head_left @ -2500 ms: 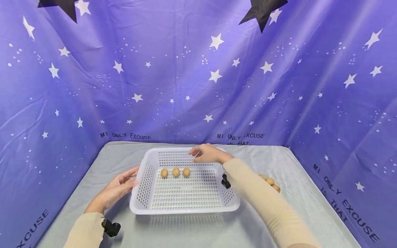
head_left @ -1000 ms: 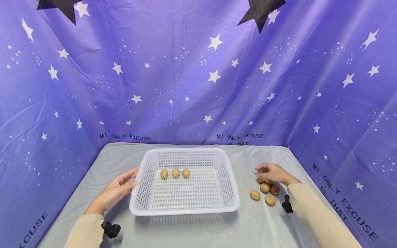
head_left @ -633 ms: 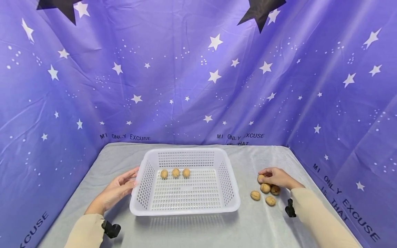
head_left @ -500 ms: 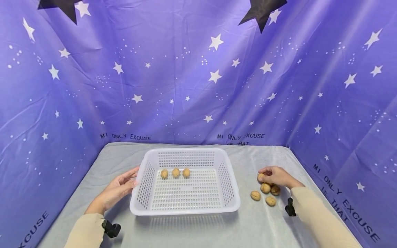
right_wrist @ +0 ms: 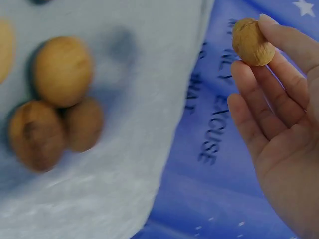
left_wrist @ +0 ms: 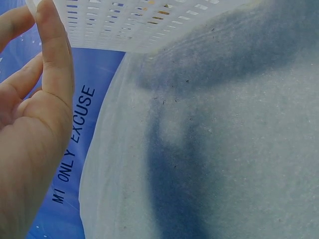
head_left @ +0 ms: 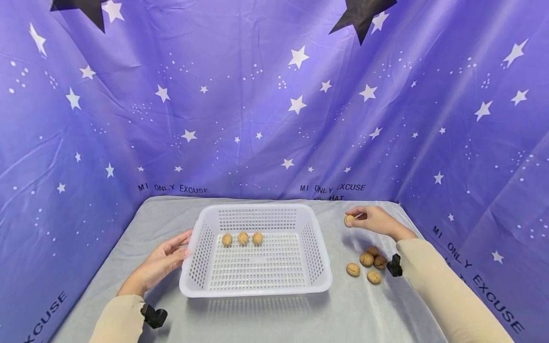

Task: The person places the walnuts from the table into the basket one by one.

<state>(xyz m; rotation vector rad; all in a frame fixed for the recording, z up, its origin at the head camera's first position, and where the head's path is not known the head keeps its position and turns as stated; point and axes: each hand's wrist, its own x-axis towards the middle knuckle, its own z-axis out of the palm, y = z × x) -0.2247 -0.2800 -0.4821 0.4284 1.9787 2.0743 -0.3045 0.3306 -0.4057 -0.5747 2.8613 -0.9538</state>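
Observation:
In the head view a white perforated plastic basket (head_left: 257, 292) stands on the grey cloth. Three walnuts (head_left: 243, 238) sit in a row inside it, towards the back left. My left hand (head_left: 156, 262) holds the basket's left rim, thumb and fingers at the edge; in the left wrist view that hand (left_wrist: 42, 109) meets the rim at the top left. My right hand (head_left: 377, 222) pinches a walnut (head_left: 349, 220) above the table, right of the basket. The right wrist view shows this walnut (right_wrist: 252, 42) between thumb and fingertips.
Several loose walnuts (head_left: 367, 259) lie on the grey cloth (head_left: 257, 324), right of the basket and below my right hand. A purple curtain (head_left: 240, 119) with stars surrounds the table at the back and sides. Each wrist wears a small black camera (head_left: 153, 315).
My right hand has gone from over the basket to the loose walnuts, taken one from the pile, and lifted it up and slightly left. My left hand and the basket have stayed put.

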